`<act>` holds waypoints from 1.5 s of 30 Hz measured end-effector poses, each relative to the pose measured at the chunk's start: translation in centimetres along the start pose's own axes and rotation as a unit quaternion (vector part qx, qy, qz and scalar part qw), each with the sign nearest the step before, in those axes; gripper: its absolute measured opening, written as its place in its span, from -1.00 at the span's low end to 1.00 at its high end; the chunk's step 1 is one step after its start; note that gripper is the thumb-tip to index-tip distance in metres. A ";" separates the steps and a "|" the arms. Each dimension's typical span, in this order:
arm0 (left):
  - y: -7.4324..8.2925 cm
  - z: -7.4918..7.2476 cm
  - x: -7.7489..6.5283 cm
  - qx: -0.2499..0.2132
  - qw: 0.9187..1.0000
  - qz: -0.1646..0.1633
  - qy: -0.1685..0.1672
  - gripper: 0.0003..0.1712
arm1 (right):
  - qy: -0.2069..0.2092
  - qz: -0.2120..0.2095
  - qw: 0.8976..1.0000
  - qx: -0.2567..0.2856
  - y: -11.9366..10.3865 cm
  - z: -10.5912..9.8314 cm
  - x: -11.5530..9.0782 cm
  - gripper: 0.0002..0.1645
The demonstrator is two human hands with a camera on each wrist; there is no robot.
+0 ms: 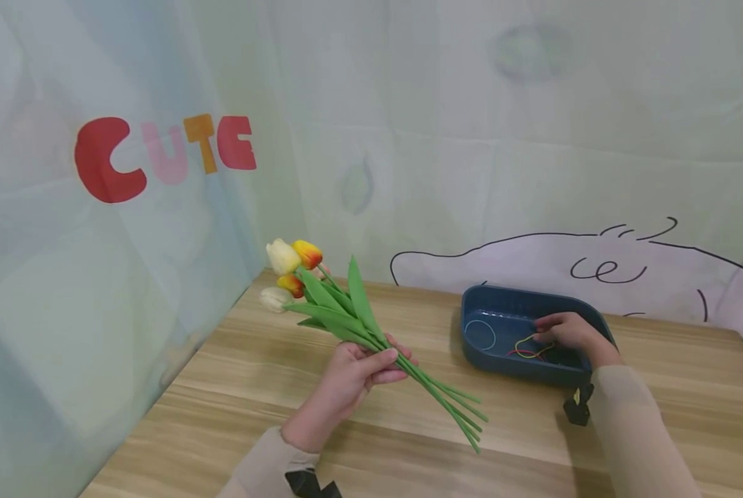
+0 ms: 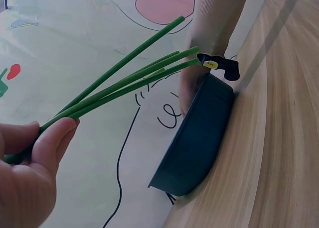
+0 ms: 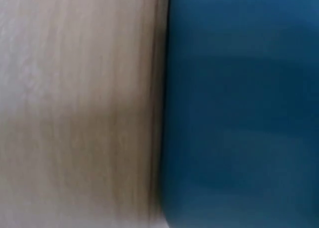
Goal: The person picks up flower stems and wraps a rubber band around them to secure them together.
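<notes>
My left hand (image 1: pixel 362 373) grips a bunch of artificial tulips (image 1: pixel 337 304) by the green stems, with white and orange-yellow blooms at the upper left. In the left wrist view the stems (image 2: pixel 124 81) run out past the thumb and fingers. My right hand (image 1: pixel 571 330) reaches into a dark blue plastic bin (image 1: pixel 502 363), its fingertips beside thin yellow and red rubber bands (image 1: pixel 524 353). Whether the fingers pinch a band is not clear. The right wrist view shows only the bin's side (image 3: pixel 239 113) up close, without the hand.
A pale loop (image 1: pixel 480 335), like another band, lies in the bin's left part. The bin stands on a wood-grain table (image 1: pixel 247 387) near its back edge. Behind hangs a printed cloth (image 1: pixel 409 138), and another with coloured letters covers the left side.
</notes>
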State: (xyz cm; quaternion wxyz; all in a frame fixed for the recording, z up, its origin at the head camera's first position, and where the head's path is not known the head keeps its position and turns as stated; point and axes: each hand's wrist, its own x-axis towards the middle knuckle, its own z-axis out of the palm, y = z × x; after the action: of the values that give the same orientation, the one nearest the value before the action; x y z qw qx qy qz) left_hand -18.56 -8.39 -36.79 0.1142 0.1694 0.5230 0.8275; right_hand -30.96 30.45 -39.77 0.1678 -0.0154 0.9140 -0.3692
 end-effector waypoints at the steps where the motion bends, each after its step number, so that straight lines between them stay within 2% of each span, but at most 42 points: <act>1: 0.0 0.0 0.0 0.000 1.000 0.001 0.000 -0.83 | 0.000 0.003 1.000 0.002 0.0 0.0 0.0 -0.44; 5: 0.0 0.0 0.0 0.000 1.000 0.001 -0.001 -0.84 | -0.002 0.004 1.000 -0.005 0.1 0.1 0.1 -0.49; 14: -0.2 0.0 0.0 0.000 1.000 -0.004 -0.004 -0.82 | 0.019 -0.024 0.999 -0.033 0.1 0.5 0.2 -0.67; 23: -0.2 -0.1 0.0 0.005 1.000 -0.011 -0.004 -0.85 | 0.028 -0.026 0.998 -0.048 -0.2 0.8 0.0 -0.74; 33: -0.4 -0.3 0.0 -0.001 1.000 -0.005 -0.011 -0.82 | 0.034 -0.036 0.996 -0.075 -0.5 1.0 0.0 -0.80; 38: -0.4 -0.2 0.0 -0.002 1.000 -0.005 -0.008 -0.82 | 0.025 -0.041 0.995 -0.083 -0.4 0.9 0.2 -0.77; 45: -0.4 -0.2 0.0 -0.005 1.000 -0.003 -0.006 -0.83 | 0.011 -0.043 0.997 -0.068 -0.5 0.8 0.1 -0.73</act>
State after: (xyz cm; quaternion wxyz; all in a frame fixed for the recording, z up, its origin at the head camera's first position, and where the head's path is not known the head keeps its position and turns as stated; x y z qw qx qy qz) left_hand -18.65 -8.37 -37.20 0.1206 0.1723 0.5184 0.8288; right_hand -30.87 29.51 -40.06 0.1405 -0.0625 0.9372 -0.3130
